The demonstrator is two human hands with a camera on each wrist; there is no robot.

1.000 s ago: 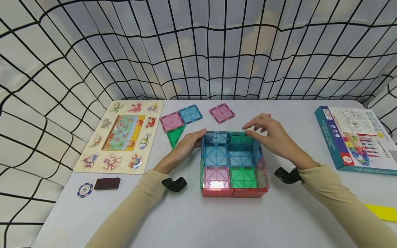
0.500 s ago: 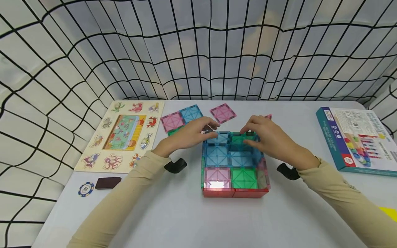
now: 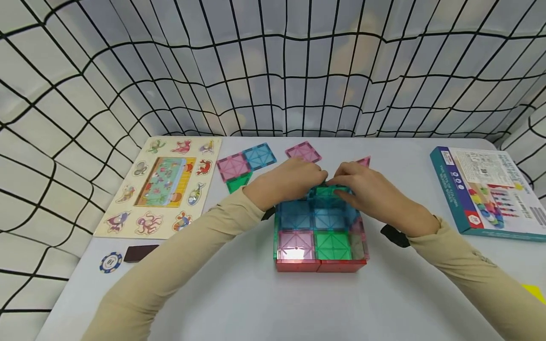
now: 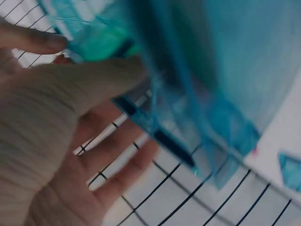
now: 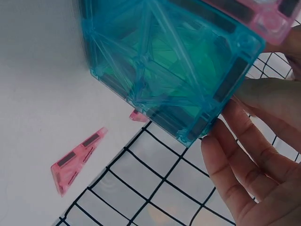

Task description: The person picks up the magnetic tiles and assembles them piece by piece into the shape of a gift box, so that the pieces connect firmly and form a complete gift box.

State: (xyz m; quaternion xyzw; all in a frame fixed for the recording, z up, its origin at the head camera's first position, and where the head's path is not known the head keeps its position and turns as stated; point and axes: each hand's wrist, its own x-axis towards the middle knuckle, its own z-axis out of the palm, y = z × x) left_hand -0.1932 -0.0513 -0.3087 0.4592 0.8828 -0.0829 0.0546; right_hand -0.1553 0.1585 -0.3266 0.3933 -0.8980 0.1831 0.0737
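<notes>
the left hand pinches the top of the far wall, thumb on one face and fingers behind, the grip narrow; its fingertips are partly hidden. the right hand, just beside it, holds the same wall toward its right corner, thumb inside, fingers outside.

at far left lie the puzzle, chip and block. right of the puzzle, a pink tile touches a blue tile and a green tile.

in the middle of the table, under both hands, stands the box of clear tiles, red wall nearest the person. it looks light and stiff but slick; the dark strips along the edges are probably magnets, so the joints would likely fold or part before the plastic bends. best hold is by the rims near corners, bracing the neighbouring panel; to lift it, low on both sides with the floor supported.

behind the right hand is a pink triangle; at far right, the carton.
</notes>
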